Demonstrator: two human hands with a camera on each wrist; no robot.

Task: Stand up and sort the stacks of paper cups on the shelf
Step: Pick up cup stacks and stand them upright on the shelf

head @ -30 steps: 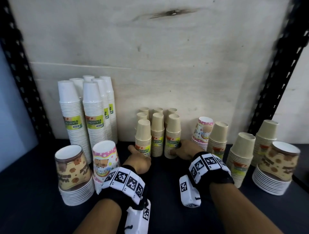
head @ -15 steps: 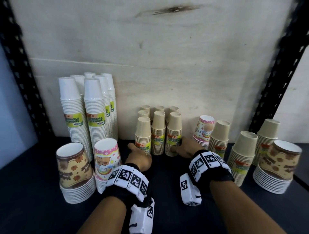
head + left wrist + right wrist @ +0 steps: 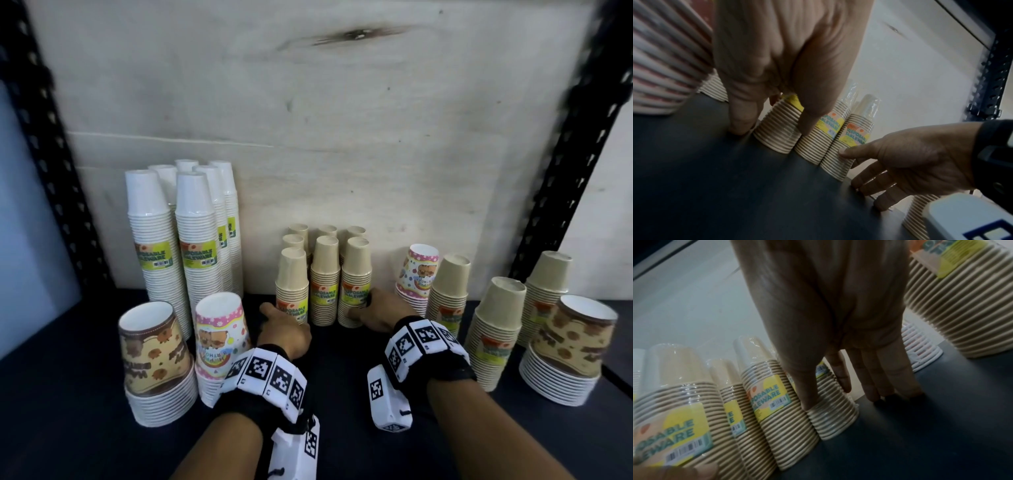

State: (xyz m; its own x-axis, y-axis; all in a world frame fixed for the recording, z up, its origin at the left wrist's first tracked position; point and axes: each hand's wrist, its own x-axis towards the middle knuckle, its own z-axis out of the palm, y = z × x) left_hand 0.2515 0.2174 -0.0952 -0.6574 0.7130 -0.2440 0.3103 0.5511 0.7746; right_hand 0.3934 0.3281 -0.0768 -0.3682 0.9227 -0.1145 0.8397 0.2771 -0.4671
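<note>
While flanking the tan cup stacks (image 3: 323, 284), both hands (image 3: 286, 330) low, fingers extended.

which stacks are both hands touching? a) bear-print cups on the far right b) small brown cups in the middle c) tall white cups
b: the left hand and right hand flank the front row of small brown cup stacks, thumbs against the outer stacks.

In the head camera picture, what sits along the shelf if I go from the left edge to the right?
Brown bear-print stack → tall white cup stacks → left hand → small kraft stacks → right hand → pink cartoon stack → larger kraft stack → second bear-print stack.
</note>
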